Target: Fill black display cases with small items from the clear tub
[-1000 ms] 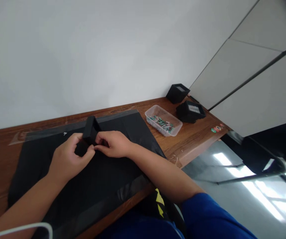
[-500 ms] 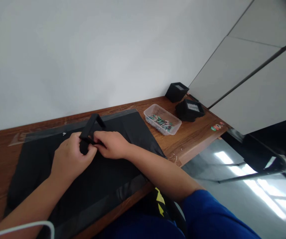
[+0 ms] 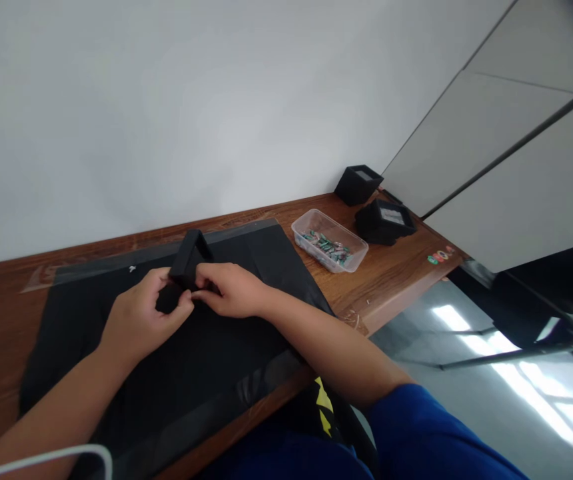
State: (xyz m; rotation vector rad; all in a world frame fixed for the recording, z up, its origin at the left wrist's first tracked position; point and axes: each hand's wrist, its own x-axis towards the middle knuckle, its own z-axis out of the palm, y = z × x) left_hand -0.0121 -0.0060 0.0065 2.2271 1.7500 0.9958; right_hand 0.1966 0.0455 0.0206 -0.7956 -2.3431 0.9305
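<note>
A small black box (image 3: 190, 259) with its lid tilted up is held over a black mat (image 3: 206, 347) on a wooden table (image 3: 391, 267). My left hand (image 3: 139, 320) grips the box's lower part, fingers curled round it. From the right, my right hand (image 3: 231, 288) pinches the same box with thumb and fingertips. The inside of the box is hidden by my fingers.
To the right on the table stands a clear plastic tub (image 3: 330, 241) with several small green and red parts. Behind it are two black boxes (image 3: 358, 183) (image 3: 385, 221). Small coloured stickers (image 3: 439, 256) lie near the table's right edge. A white cable (image 3: 41, 459) crosses the lower left.
The box has shifted slightly in my hands and its lid angle has changed; both hands stay on it in about the same place.
</note>
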